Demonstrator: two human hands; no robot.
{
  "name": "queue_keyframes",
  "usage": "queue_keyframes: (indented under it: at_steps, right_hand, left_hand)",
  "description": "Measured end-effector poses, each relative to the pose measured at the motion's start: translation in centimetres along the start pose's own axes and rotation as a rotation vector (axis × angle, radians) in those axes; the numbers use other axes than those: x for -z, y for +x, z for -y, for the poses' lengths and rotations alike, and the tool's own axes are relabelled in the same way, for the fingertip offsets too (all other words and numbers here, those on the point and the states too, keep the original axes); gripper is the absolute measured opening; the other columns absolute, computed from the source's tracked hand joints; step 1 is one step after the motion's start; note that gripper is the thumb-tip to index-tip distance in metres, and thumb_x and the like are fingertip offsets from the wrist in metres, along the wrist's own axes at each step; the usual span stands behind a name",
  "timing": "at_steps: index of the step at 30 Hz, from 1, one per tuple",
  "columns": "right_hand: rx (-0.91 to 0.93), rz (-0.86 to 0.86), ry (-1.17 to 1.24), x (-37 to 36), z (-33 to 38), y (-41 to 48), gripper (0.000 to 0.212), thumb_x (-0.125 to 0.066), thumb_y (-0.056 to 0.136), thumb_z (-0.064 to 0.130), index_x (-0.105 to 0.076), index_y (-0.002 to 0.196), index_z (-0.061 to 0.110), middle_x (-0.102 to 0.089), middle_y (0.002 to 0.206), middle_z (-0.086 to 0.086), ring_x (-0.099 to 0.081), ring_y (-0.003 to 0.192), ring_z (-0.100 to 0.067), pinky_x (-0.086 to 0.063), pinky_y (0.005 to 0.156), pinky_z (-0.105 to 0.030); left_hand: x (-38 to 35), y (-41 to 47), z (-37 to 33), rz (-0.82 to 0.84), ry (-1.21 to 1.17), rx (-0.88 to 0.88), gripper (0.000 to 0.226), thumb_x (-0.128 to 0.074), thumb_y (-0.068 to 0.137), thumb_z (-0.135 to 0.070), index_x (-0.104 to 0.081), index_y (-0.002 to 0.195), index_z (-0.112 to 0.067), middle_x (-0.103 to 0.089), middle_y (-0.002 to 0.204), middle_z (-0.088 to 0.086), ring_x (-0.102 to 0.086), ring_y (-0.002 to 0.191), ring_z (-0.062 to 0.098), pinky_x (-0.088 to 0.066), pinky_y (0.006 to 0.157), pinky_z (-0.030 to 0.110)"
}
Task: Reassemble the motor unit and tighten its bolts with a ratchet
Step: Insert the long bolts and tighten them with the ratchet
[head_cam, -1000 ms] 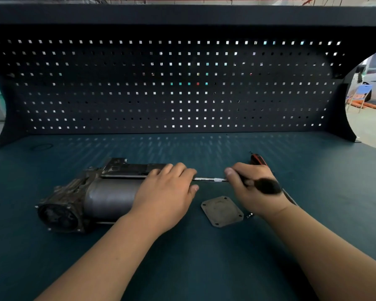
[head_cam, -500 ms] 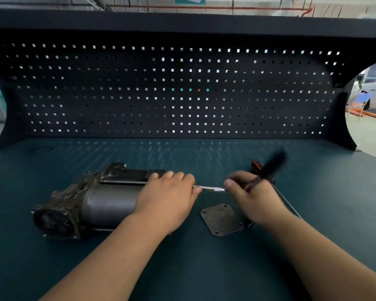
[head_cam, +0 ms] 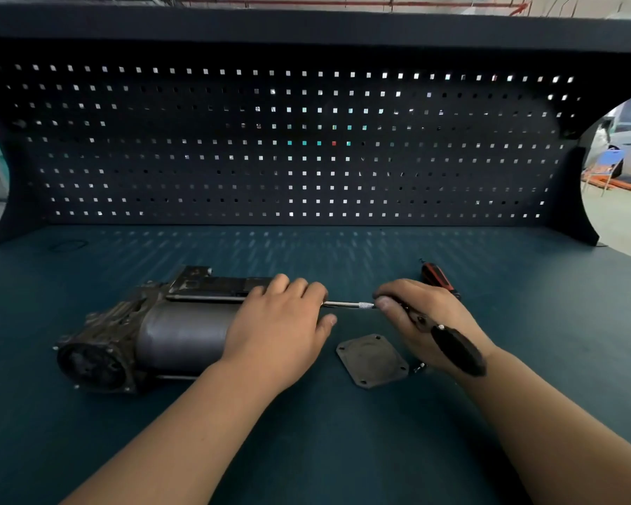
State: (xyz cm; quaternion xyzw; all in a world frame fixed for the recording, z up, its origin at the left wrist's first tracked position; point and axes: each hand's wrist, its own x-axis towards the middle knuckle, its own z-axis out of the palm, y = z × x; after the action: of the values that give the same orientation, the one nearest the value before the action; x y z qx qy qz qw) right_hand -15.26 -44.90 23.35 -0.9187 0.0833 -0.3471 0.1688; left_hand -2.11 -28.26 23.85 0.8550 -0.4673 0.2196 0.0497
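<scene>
The grey motor unit (head_cam: 168,333) lies on its side at the left of the dark bench, its round end facing me. My left hand (head_cam: 281,322) presses down over the motor's right end and covers it. My right hand (head_cam: 419,318) grips a ratchet (head_cam: 456,349) whose black handle slants down toward my wrist. Its silver extension bar (head_cam: 347,305) runs level to the left and vanishes under my left fingers. A square metal cover plate (head_cam: 372,360) with corner holes lies flat between my hands.
A red and black screwdriver (head_cam: 436,275) lies behind my right hand. A small loose bolt (head_cam: 419,367) sits by the plate's right corner. The black pegboard (head_cam: 306,147) closes off the back of the bench (head_cam: 343,450).
The ratchet handle has swung from pointing up and right to slanting down toward my wrist. My left hand and the motor have stayed put. The view has shifted slightly.
</scene>
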Motion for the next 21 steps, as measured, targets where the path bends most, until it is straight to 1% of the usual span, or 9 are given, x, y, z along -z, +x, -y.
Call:
queue_keyframes:
  at_steps: [3,5,6,8,10,14,16,19,21]
  right_hand:
    - [-0.19,0.045,0.155,-0.6,0.1,0.2,0.029,-0.046,0.093,0.041,-0.066,0.08,0.024,-0.062,0.067,0.008,-0.056,0.067,-0.003,-0.042,0.064,-0.027]
    - [-0.417,0.061,0.314,-1.2,0.4,0.7,0.041,-0.043,0.096,0.045,-0.066,0.071,0.022,-0.054,0.051,0.007,-0.049,0.049,-0.004,-0.036,0.054,-0.028]
    - [-0.582,0.092,0.493,-1.3,0.6,1.0,0.045,-0.042,0.097,0.047,-0.066,0.071,0.019,-0.046,0.045,0.006,-0.042,0.04,-0.009,-0.032,0.049,-0.026]
    - [-0.893,0.201,0.89,-1.2,0.8,1.4,0.052,-0.038,0.096,0.057,-0.065,0.084,0.014,-0.032,0.043,0.002,-0.026,0.032,-0.014,-0.025,0.04,-0.021]
    - [-1.016,0.292,1.033,-1.0,0.8,1.5,0.062,-0.033,0.093,0.067,-0.064,0.093,0.013,-0.026,0.045,0.003,-0.02,0.032,-0.012,-0.023,0.035,-0.018]
    - [-0.998,0.262,0.997,-1.5,0.9,1.7,0.067,-0.028,0.095,0.065,-0.063,0.099,0.009,-0.029,0.044,0.002,-0.021,0.032,-0.013,-0.024,0.037,-0.017]
    - [-0.948,0.212,0.945,-1.8,0.8,1.6,0.062,-0.031,0.096,0.062,-0.062,0.093,0.008,-0.032,0.044,0.001,-0.024,0.033,-0.015,-0.026,0.039,-0.019]
    - [-0.739,0.125,0.737,-2.1,0.4,1.1,0.051,-0.042,0.094,0.054,-0.06,0.073,0.012,-0.038,0.043,-0.002,-0.032,0.034,-0.017,-0.032,0.044,-0.026]
    - [-0.546,0.059,0.533,-2.3,-0.1,0.6,0.042,-0.05,0.092,0.045,-0.061,0.067,0.014,-0.046,0.046,0.005,-0.041,0.04,-0.01,-0.037,0.051,-0.029]
  left_hand:
    - [0.1,-0.3,0.2,-0.023,0.004,0.008,0.034,-0.028,0.095,-0.053,-0.043,0.117,-0.032,-0.051,0.114,-0.01,-0.039,0.108,0.016,-0.032,0.088,0.033]
    - [0.2,-0.3,0.2,-0.004,0.019,0.011,0.039,-0.019,0.094,-0.054,-0.044,0.115,-0.032,-0.053,0.113,-0.01,-0.041,0.108,0.016,-0.032,0.086,0.033]
    - [0.3,-0.3,0.1,0.014,0.018,0.017,0.045,-0.014,0.091,-0.055,-0.045,0.114,-0.031,-0.054,0.112,-0.01,-0.041,0.108,0.016,-0.032,0.086,0.033]
    - [0.5,-0.2,0.0,0.047,0.021,0.027,0.055,-0.008,0.087,-0.058,-0.047,0.114,-0.03,-0.055,0.113,-0.01,-0.041,0.109,0.016,-0.032,0.085,0.034]
    - [0.5,0.0,0.0,0.061,0.054,0.031,0.051,-0.011,0.09,-0.059,-0.047,0.112,-0.029,-0.056,0.113,-0.009,-0.042,0.109,0.017,-0.032,0.084,0.035]
    - [0.3,0.4,0.0,0.083,0.079,0.04,0.041,-0.018,0.097,-0.055,-0.047,0.109,-0.028,-0.057,0.113,-0.008,-0.042,0.109,0.017,-0.031,0.084,0.036]
    - [0.3,0.5,0.0,0.09,0.078,0.041,0.04,-0.019,0.098,-0.054,-0.047,0.109,-0.028,-0.058,0.113,-0.008,-0.042,0.109,0.018,-0.031,0.085,0.037]
    - [0.2,0.5,0.0,0.09,0.079,0.04,0.041,-0.019,0.098,-0.054,-0.047,0.108,-0.028,-0.058,0.111,-0.008,-0.043,0.108,0.018,-0.03,0.085,0.037]
    - [0.2,0.6,0.0,0.086,0.082,0.038,0.041,-0.018,0.098,-0.054,-0.047,0.108,-0.027,-0.059,0.111,-0.008,-0.043,0.107,0.018,-0.03,0.085,0.037]
